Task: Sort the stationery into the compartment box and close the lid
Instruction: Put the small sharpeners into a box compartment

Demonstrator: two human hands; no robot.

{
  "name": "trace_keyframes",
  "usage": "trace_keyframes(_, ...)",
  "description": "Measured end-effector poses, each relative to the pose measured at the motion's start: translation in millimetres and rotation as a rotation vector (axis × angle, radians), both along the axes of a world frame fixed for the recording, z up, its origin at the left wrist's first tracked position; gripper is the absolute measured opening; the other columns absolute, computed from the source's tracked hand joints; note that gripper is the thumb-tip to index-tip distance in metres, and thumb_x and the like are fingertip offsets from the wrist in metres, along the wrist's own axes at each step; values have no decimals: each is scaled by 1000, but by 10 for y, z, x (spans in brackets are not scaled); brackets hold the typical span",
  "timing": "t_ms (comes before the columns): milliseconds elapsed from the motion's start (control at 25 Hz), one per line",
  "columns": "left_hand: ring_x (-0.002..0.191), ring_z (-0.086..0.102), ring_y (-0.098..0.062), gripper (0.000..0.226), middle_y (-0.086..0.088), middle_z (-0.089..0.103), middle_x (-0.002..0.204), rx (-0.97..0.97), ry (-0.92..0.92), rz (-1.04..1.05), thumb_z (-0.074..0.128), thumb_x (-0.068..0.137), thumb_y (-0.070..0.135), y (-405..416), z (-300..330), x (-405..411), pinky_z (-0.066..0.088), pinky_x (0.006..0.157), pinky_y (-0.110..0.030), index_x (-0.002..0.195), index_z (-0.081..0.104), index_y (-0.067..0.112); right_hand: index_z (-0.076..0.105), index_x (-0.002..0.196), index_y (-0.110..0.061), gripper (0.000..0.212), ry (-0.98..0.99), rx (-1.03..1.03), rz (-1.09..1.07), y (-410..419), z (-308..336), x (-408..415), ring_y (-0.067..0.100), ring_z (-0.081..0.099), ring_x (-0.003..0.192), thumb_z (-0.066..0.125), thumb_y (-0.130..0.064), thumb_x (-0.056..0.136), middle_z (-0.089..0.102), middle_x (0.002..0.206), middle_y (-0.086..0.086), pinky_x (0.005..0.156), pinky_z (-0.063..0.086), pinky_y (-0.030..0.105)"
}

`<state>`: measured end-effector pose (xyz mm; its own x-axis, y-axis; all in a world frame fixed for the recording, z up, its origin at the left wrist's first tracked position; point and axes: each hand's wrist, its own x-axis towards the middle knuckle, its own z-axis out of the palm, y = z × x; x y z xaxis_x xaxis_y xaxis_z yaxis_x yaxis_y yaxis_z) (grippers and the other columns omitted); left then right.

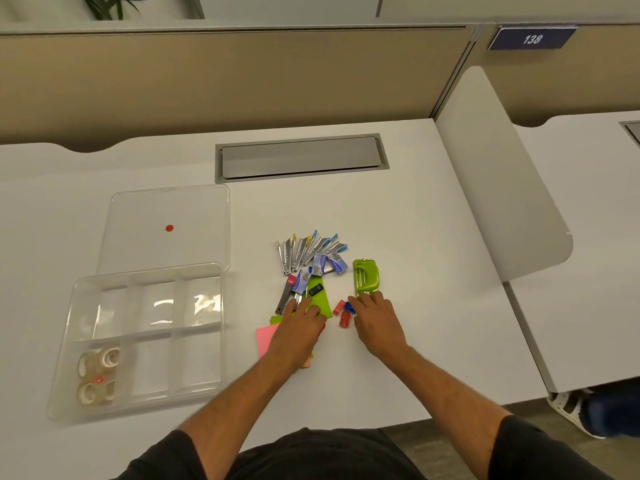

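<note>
compartment box (104, 341): far left of the stationery pile, on the worktop (398, 220), well apart from both my hands. Clear plastic, open, long dividers running away from me. Most compartments look bare.
tape rolls (98, 374): already in the near-left compartment of the box, a few clear rolls, one with a red core.
lid (166, 226): off, lying flat just behind the box, touching or nearly touching its far edge. Clear, red dot sticker near the middle.
sticky notes (266, 337): pink and green pads at the near-left edge of the pile, partly under my left hand.
left hand (299, 323): palm down, fingers spread flat on the green pad, pinching nothing that I can see. It is the hand nearer the box.
staplers and staple removers (304, 252): far side of the pile, fanned out, long axes pointing away from me, slightly tilted right. Metal with blue and yellow ends; small blue staple boxes lie on top.
small red and blue pieces (343, 311): between my two hands, near edge of the pile; sharpeners or clips, too small to tell.
right hand (375, 317): palm down, fingers loosely spread, fingertips touching the blue piece and just beside the punch; cannot tell if anything is gripped.
green hole punch (366, 277): right edge of the pile, just beyond my right fingertips, long axis away from me.
key relation: the box lies left of the whole pile, so my guess is the left hand carries, moving leftward.
</note>
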<state>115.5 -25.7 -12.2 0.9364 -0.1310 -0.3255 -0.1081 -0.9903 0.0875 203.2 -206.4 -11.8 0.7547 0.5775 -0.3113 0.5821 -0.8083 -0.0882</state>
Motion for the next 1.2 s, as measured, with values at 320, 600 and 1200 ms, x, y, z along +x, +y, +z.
trace_keyframes(320,124,43,-16,38,7,58,121,-265,-171,187,62,87,46,168,170,-126,27,111,-33,119,61,27,52,133,-20,35,105,52,-53,-6,-47,-5,19,49,119,51,-31,100,54,131,1,91,46,31)
trace_keyframes(600,104,50,-10,33,10,59,108,-530,-182,382,69,81,45,187,298,-272,42,97,-30,109,60,29,51,132,-21,35,130,49,-62,37,-27,-84,20,49,116,54,-30,98,55,127,2,87,49,31)
trace_keyframes(1200,102,61,3,40,18,67,109,-1146,-127,823,75,84,10,82,498,-230,49,85,-23,112,60,35,49,132,-26,62,989,1025,-762,336,454,-274,15,55,63,75,-6,80,69,82,-1,49,42,29)
